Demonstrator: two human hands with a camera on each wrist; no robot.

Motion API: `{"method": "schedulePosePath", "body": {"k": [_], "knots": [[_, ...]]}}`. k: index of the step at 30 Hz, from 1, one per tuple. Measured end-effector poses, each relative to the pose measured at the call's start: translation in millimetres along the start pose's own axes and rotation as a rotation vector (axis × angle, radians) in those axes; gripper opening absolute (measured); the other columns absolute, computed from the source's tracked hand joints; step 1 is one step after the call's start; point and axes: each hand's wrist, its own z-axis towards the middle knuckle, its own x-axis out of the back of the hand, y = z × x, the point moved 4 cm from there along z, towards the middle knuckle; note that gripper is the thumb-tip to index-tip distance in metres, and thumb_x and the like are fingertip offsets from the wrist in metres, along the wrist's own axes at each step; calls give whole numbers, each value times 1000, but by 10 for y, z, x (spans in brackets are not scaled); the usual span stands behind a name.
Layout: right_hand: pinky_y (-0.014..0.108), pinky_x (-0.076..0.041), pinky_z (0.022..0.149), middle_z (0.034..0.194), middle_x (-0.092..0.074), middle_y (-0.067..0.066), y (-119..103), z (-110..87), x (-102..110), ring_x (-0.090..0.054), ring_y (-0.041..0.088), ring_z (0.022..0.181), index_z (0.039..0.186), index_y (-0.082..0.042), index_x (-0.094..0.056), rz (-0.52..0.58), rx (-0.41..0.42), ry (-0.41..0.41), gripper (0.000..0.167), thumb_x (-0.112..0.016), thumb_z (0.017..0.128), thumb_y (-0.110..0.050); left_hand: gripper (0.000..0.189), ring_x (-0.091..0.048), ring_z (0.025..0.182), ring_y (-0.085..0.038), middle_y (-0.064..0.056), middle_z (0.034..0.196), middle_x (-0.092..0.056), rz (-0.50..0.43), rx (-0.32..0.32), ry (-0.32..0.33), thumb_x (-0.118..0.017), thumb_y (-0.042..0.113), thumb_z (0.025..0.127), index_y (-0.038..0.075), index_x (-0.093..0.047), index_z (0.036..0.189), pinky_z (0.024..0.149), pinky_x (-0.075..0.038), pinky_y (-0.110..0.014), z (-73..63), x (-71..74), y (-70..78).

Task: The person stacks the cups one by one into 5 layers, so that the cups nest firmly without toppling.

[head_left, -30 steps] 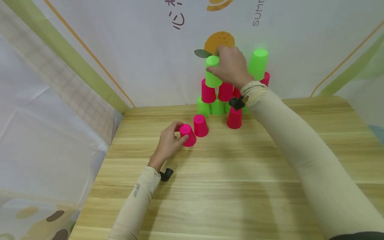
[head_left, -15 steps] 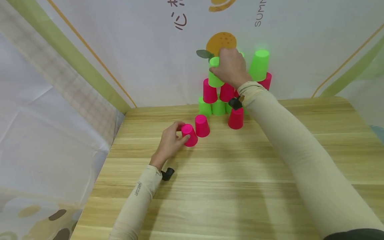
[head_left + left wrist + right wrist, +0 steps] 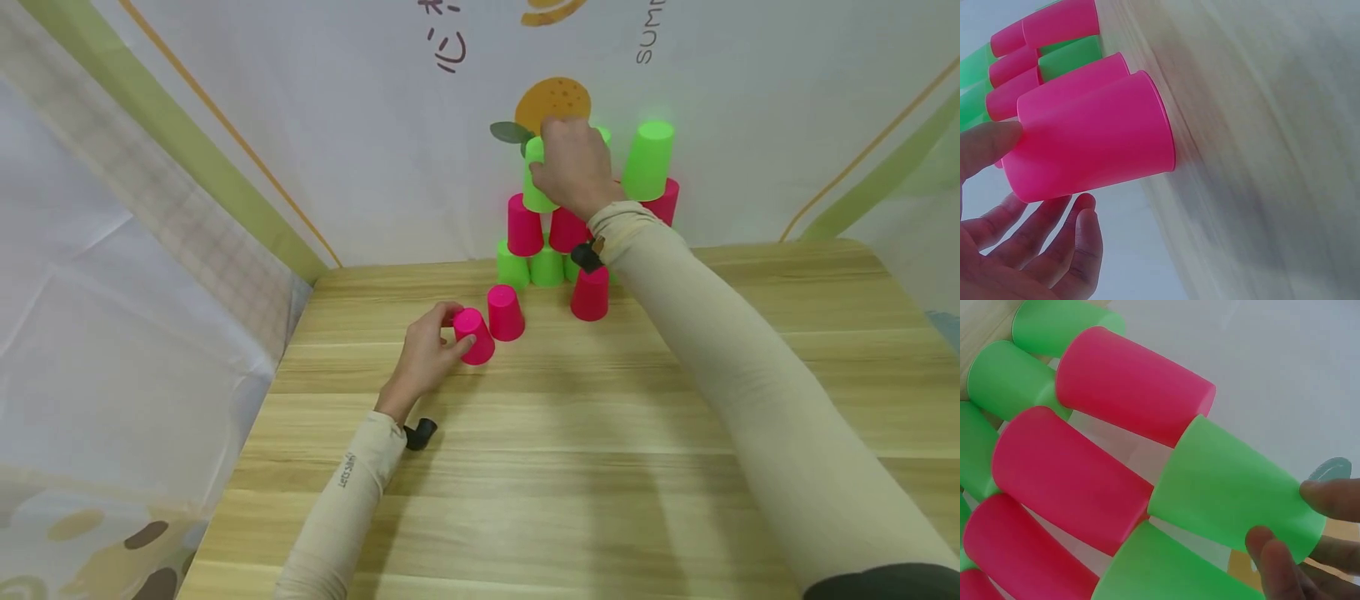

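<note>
My right hand [image 3: 576, 167] holds an upside-down green cup [image 3: 535, 179] near its closed top, thumb on one side and fingers on the other. In the right wrist view that cup's rim sits across the tops of two pink cups [image 3: 1135, 384], beside another green cup [image 3: 1166, 569]. On the table, my left hand [image 3: 422, 358] grips an upside-down pink cup [image 3: 476, 340] between thumb and fingers. Right behind it stands a second pink cup [image 3: 506, 313].
The stack stands against the white printed cloth [image 3: 360, 150], with green cups [image 3: 547, 267] at its base and a green cup [image 3: 649, 162] high at its right. One pink cup [image 3: 589, 296] stands in front, under my right wrist. The wooden table [image 3: 480, 483] extends toward me.
My right hand has shifted slightly left, and a green cup's top now shows behind it. The held green cup has moved only a little. My left hand keeps its grip in place.
</note>
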Motion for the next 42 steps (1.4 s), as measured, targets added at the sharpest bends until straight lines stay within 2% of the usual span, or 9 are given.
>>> {"method": "schedulePosePath", "body": {"k": [11, 17, 21, 24, 27, 32, 35, 38, 42], "knots": [[50, -54, 99, 129, -64, 21, 31, -113, 74, -60, 39, 116, 133, 2, -54, 67, -25, 4, 43, -56, 94, -17, 54, -63, 120, -30, -13, 129, -65, -11, 30, -8, -75, 18, 89, 3, -51, 136, 91, -58, -44, 15, 9, -33], [48, -55, 96, 124, -69, 18, 99, -383, 84, -64, 36, 111, 126, 2, -58, 98, 18, 30, 39, -61, 95, -20, 56, -63, 123, -31, -14, 131, -66, -48, 30, -25, -75, 19, 89, 4, -51, 137, 91, -58, -44, 15, 18, -91], [47, -58, 85, 111, -73, 19, 225, -612, -39, -68, 35, 101, 118, 3, -63, 108, 59, 49, 33, -65, 93, -20, 53, -64, 121, -31, -13, 128, -67, -51, 14, -20, -75, 19, 89, 5, -53, 135, 89, -59, -43, 13, 25, -104], [46, -58, 77, 102, -74, 18, 364, -785, -200, -68, 35, 92, 112, 2, -65, 110, 69, 23, 30, -68, 91, -19, 53, -64, 119, -30, -12, 128, -67, -40, 10, -13, -75, 21, 89, 5, -53, 135, 88, -59, -42, 12, 77, -90], [47, -58, 76, 101, -71, 18, 518, -928, -397, -67, 33, 91, 113, 1, -63, 92, 45, -73, 33, -71, 89, -20, 53, -65, 117, -30, -12, 127, -67, -27, 5, 4, -75, 21, 89, 5, -54, 135, 87, -58, -43, 20, 197, -44], [49, -56, 86, 118, -66, 21, 780, -1078, -712, -64, 36, 101, 128, 2, -55, 42, -9, -261, 55, -75, 84, -24, 55, -63, 116, -29, -12, 125, -67, -21, -11, 43, -76, 23, 88, 5, -52, 135, 88, -57, -44, 63, 480, 151], [51, -55, 93, 126, -63, 23, 884, -1128, -851, -63, 39, 109, 134, 1, -50, 42, -31, -325, 66, -79, 82, -26, 55, -62, 115, -29, -13, 125, -66, -25, -56, 59, -76, 22, 88, 4, -51, 134, 89, -56, -44, 137, 640, 325], [52, -55, 94, 126, -63, 24, 939, -1160, -927, -63, 41, 112, 136, 1, -48, 57, -51, -336, 70, -81, 81, -26, 54, -64, 112, -27, -13, 121, -68, -10, -134, 83, -77, 22, 87, 3, -52, 131, 87, -56, -44, 270, 762, 536], [50, -57, 86, 116, -67, 24, 966, -1176, -959, -65, 41, 103, 133, 2, -51, 75, -69, -290, 61, -77, 85, -26, 52, -66, 108, -23, -11, 117, -70, 13, -215, 106, -78, 24, 86, 4, -55, 128, 85, -58, -42, 501, 861, 853]]}}
